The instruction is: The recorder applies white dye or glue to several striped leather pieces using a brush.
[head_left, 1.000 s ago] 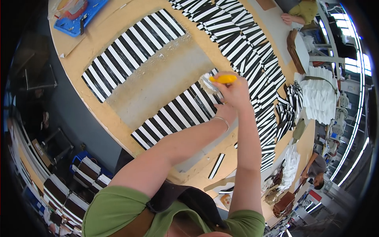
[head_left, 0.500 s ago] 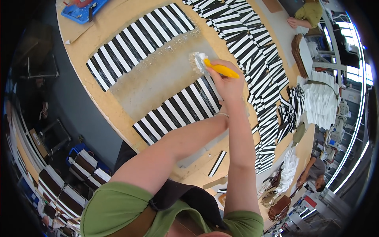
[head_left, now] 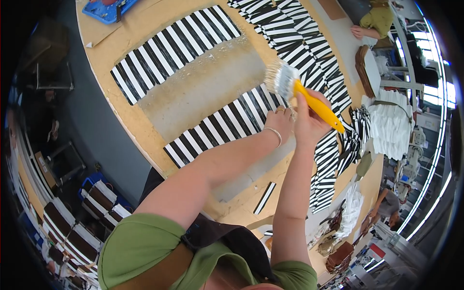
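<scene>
My right hand is closed round the yellow handle of a wide paintbrush. Its pale, whitish-coated bristles point to the far left, above the right end of a row of black-and-white strips. Close beside it, my left hand, wearing a ring and a bracelet, rests at that same end of the row. Its fingers are bent down and drawn together; what lies beneath them is hidden. A second row of striped pieces lies farther off, across a smeared grey board.
Overlapping striped strips cover the table's right part. A single strip lies near me. A blue tray stands far left. Stacked white pieces are at the right. Another person's hand rests at the far right.
The paintbrush has moved from over the grey board to the right and nearer me, its handle tilting down. My left hand, mostly hidden behind my right arm before, now shows.
</scene>
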